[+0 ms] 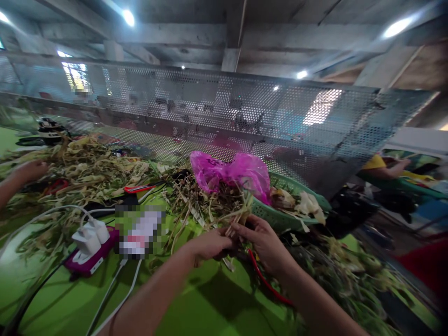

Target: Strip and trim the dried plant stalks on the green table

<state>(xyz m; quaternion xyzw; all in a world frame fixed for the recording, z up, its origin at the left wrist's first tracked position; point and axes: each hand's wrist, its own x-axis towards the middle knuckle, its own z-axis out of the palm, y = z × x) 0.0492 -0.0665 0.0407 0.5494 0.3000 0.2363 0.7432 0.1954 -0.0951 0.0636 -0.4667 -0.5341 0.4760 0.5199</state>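
Both of my hands meet over the green tabletop (206, 298), closed around a small bunch of plant stalks (241, 214). My left hand (213, 243) grips the stalks from the left, its fingertips touching those of my right hand (258, 233). Pale stems and a few green leaf ends stick up above the fingers; the lower part is hidden by the hands. Beneath my right wrist runs a curved red handle (268, 282), whose tool I cannot make out. Just beyond the hands lies a heap of dry stems and roots (210, 205), with a crumpled pink plastic bag (231, 170) on it.
A green basket (280, 217) holds pale husks. To the left are a purple power strip (93, 252) with white chargers, a pixelated phone (143, 233), cables and an orange-red cutter (140, 188). Another person's hand (30, 171) is over withered leaves. A perforated metal screen (217, 107) stands behind.
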